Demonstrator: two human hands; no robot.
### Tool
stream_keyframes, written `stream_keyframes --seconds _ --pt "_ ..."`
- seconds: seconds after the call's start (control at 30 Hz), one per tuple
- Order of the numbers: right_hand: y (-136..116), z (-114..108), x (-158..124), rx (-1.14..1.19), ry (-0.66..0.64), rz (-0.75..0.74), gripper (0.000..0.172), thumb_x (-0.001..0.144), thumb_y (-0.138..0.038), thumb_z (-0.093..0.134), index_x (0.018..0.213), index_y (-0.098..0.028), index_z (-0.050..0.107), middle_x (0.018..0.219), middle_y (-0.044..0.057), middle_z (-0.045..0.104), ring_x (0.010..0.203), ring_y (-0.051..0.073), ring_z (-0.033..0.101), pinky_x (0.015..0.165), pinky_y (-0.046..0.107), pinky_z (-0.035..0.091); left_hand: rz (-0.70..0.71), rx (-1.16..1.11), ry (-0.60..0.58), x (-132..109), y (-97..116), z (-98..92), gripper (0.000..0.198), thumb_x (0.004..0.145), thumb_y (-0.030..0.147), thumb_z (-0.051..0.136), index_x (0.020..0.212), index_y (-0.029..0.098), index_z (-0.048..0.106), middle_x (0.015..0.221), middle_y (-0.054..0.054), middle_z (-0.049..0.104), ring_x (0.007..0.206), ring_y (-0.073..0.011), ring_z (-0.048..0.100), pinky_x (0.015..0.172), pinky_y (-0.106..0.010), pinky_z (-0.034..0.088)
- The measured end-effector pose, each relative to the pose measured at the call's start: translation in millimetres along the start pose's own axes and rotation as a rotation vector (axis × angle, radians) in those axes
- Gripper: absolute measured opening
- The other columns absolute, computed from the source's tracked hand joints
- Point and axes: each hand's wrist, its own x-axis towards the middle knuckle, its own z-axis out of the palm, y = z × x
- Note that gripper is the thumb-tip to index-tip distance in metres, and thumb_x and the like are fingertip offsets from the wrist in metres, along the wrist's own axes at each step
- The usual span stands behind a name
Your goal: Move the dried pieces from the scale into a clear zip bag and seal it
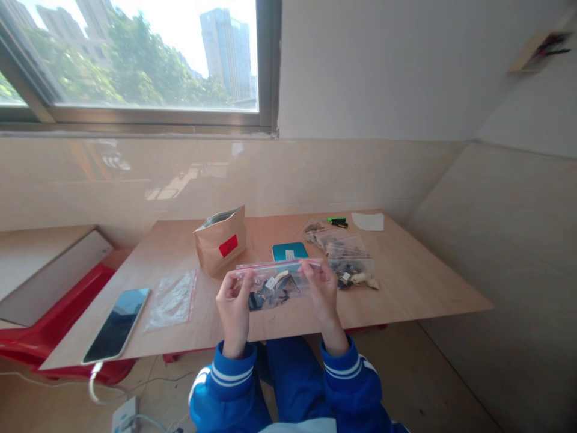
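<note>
Blue white-striped tracksuit sleeves (228,385) nearest me. Left hand (233,310), right hand (322,294) narrow, each pinching one end of clear red-striped zip bag (274,288) holding dark scraps, raised above pale plywood tabletop (419,288). Step in hand: holding bag up.

Workroom, plywood tabletop (419,282), tiled wall (342,180) (city-view window (148,57))

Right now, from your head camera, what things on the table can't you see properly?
In the head view:
- White label on the zip bag: too small to read.
- Dark pieces inside it: blurred by the plastic, so I can't tell what they are.
- Ends of the zip bag: covered by the left hand and right hand.
- Inside of the paper bag: hidden by its own front wall.
- Bottom edge of the blue case: hidden behind the zip bag.
</note>
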Motion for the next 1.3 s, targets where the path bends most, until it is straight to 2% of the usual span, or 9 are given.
stream_keyframes --seconds 0.17,0.3,0.43,0.6,0.73,0.8,0.97,1.1,1.3 --pt "-1.0 5.3 0.6 -0.030 0.018 0.009 0.023 0.078 -0.042 0.067 0.074 -0.020 0.064 0.063 0.000 0.062 0.062 0.016 0.058 0.063 0.030 0.051 0.002 0.010 0.049 0.0 -1.2 1.6 0.024 0.077 0.041 0.070 0.079 0.018 0.062 0.070 0.000 0.068 0.065 -0.0157 0.065 0.062 -0.025 0.051" --pt "3.1 5.7 1.8 0.022 -0.056 0.034 0.026 0.081 -0.045 0.064 0.076 -0.020 0.062 0.065 -0.001 0.059 0.062 0.014 0.057 0.064 0.029 0.051 -0.044 -0.039 -0.027 2.9 -2.5 1.0 0.024 0.079 0.041 0.068 0.081 0.017 0.063 0.072 0.000 0.068 0.068 -0.0146 0.064 0.065 -0.024 0.050" --pt "7.9 5.3 0.8 0.095 -0.151 0.138 0.029 0.077 -0.049 0.066 0.083 -0.021 0.063 0.073 0.000 0.064 0.069 0.017 0.062 0.065 0.030 0.054 -0.083 -0.098 -0.091 4.6 -3.3 0.3 0.023 0.080 0.040 0.066 0.082 0.018 0.066 0.079 -0.001 0.070 0.073 -0.0155 0.065 0.071 -0.026 0.052" --pt "11.9 6.1 1.5 0.063 -0.114 0.173 0.030 0.070 -0.046 0.074 0.082 -0.019 0.069 0.083 0.005 0.072 0.079 0.021 0.067 0.073 0.035 0.056 -0.130 -0.108 -0.167 5.0 -8.9 -1.4 0.025 0.077 0.039 0.070 0.090 0.017 0.069 0.088 -0.004 0.072 0.085 -0.0184 0.067 0.078 -0.029 0.052" --pt "11.8 4.4 2.1 0.049 -0.103 0.202 0.027 0.070 -0.043 0.075 0.081 -0.019 0.071 0.081 0.004 0.073 0.077 0.021 0.068 0.074 0.035 0.056 -0.107 -0.048 -0.144 5.2 -11.2 -2.5 0.022 0.074 0.036 0.073 0.084 0.017 0.069 0.082 -0.003 0.072 0.079 -0.0181 0.068 0.074 -0.028 0.053" --pt "11.8 2.8 2.3 0.033 -0.122 0.184 0.024 0.071 -0.041 0.074 0.079 -0.019 0.071 0.079 0.003 0.072 0.075 0.020 0.067 0.072 0.034 0.056 -0.067 -0.021 -0.131 6.1 -10.0 -3.1 0.020 0.074 0.035 0.074 0.082 0.017 0.068 0.077 -0.002 0.071 0.075 -0.0172 0.067 0.071 -0.027 0.052" --pt "12.5 0.9 3.3 -0.023 -0.181 0.006 0.018 0.077 -0.037 0.071 0.073 -0.020 0.068 0.074 0.001 0.064 0.076 0.017 0.061 0.075 0.033 0.051 -0.024 0.055 -0.118 7.7 -4.0 -5.6 0.019 0.073 0.034 0.074 0.079 0.017 0.068 0.071 -0.001 0.070 0.069 -0.0156 0.066 0.065 -0.025 0.051" --pt "11.1 1.1 4.1 -0.003 -0.173 0.026 0.020 0.078 -0.038 0.070 0.071 -0.020 0.063 0.070 -0.001 0.059 0.071 0.015 0.057 0.071 0.030 0.050 -0.017 0.069 -0.107 7.0 -2.8 -6.6 0.018 0.075 0.034 0.073 0.079 0.017 0.067 0.072 0.000 0.069 0.069 -0.0158 0.065 0.066 -0.025 0.051" --pt "10.7 -3.1 4.2 0.095 -0.296 0.163 0.021 0.077 -0.041 0.070 0.081 -0.022 0.067 0.080 0.000 0.066 0.076 0.016 0.062 0.074 0.029 0.051 -0.048 0.013 -0.263 10.1 -8.7 -10.9 0.019 0.079 0.034 0.069 0.086 0.017 0.069 0.085 -0.002 0.067 0.080 -0.0155 0.063 0.072 -0.025 0.050"
